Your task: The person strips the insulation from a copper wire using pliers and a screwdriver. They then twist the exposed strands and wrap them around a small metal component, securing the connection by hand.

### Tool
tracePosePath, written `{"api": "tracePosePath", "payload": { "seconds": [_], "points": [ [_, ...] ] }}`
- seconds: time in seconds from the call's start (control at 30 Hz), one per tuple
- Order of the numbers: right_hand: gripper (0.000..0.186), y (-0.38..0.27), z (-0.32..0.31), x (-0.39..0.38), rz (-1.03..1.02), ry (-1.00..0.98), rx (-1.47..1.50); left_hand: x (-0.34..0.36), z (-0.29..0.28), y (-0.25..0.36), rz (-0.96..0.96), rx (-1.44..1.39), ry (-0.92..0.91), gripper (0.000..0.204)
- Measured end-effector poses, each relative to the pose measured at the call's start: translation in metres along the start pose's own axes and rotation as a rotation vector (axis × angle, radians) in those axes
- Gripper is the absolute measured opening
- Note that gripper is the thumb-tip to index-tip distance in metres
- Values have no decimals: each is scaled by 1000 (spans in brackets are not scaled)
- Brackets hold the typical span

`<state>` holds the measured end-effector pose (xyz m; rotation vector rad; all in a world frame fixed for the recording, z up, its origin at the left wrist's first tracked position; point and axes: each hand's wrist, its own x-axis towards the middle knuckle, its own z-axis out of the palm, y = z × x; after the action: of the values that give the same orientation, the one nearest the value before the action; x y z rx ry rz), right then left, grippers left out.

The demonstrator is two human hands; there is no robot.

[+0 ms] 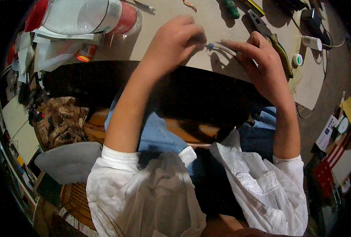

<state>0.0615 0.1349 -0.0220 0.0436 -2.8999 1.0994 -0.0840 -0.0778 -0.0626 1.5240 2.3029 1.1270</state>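
My left hand is closed in a pinch over the table, its fingertips at the left end of a small blue piece. What exactly lies between those fingertips is hidden. From the blue piece a thin pale cable runs right into my right hand. That hand grips the cable with its thumb and lower fingers, while the index finger stretches left above it. Beside the right hand lie pliers with dark jaws and yellow-green handles.
A large clear bottle with a red cap lies at the upper left, near a small orange-red container. Farther back are a copper wire scrap and a green object. A white plug and a round white-green item sit right.
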Motion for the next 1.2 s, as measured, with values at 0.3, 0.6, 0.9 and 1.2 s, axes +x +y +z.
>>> {"api": "tracePosePath", "payload": {
  "seconds": [0.3,0.6,0.9,1.2],
  "points": [
    [47,3,12,6,-42,2,-52,1,0,-1,-3,-6,3,18],
    [47,2,12,6,-49,-8,-63,2,1,-1,-11,-2,-4,16],
    [46,-2,11,7,-64,-25,-143,2,1,-1,-7,7,2,16],
    [41,-16,6,11,-61,-93,-291,2,0,-1,-7,17,-4,17]
  ]
}}
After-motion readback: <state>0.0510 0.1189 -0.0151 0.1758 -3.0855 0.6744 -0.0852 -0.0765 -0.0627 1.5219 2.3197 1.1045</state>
